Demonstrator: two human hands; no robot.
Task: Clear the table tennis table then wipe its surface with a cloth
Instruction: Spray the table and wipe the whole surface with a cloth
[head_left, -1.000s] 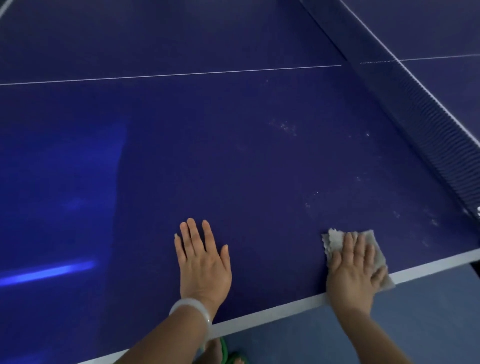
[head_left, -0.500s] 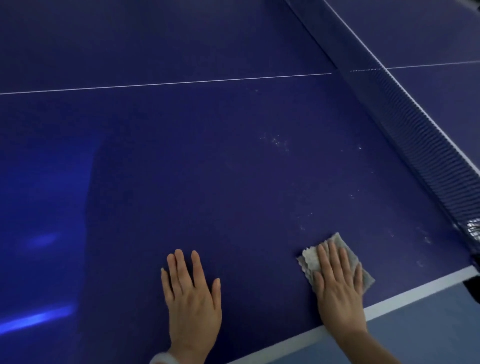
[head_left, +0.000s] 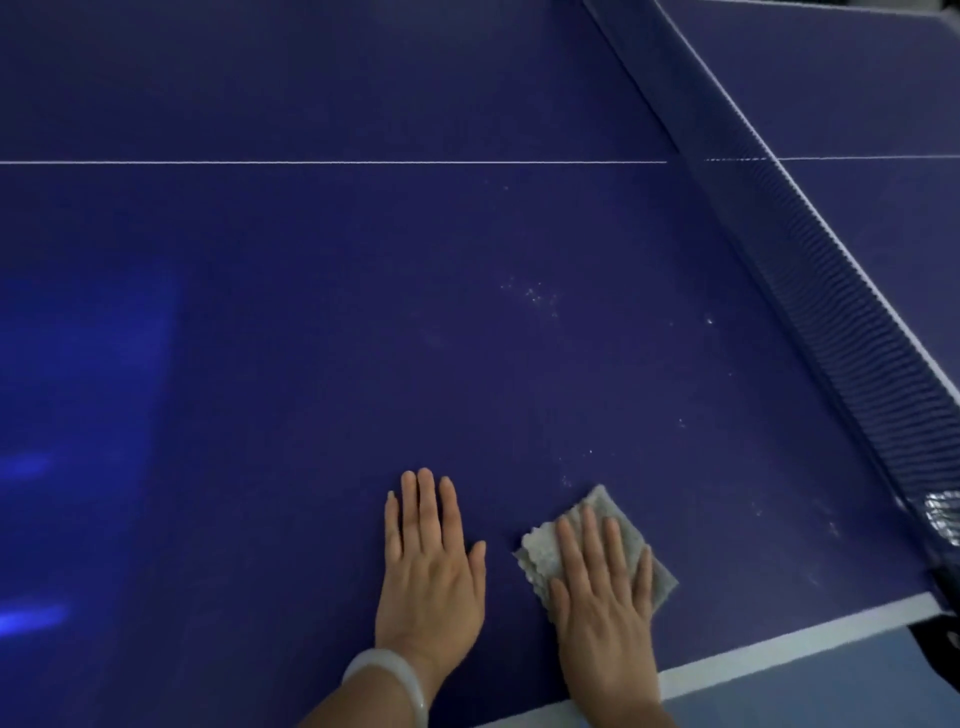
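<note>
right hand (head_left: 602, 587) flat, fingers straight, pressing cloth (head_left: 623, 530) | cloth's long axis runs diagonal, far corner aimed toward net (head_left: 831, 291) | left hand (head_left: 428, 566) flat on table (head_left: 311, 364), fingers relaxed, holding nothing

table (head_left: 363, 338): dark blue, white lines | cloth (head_left: 631, 535): pale grey | net (head_left: 852, 332): dark mesh, white top | bangle (head_left: 387, 675): pale white

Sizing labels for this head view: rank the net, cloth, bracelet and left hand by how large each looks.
1. net
2. left hand
3. cloth, much of it hidden under the right hand, so unsure
4. bracelet
</note>
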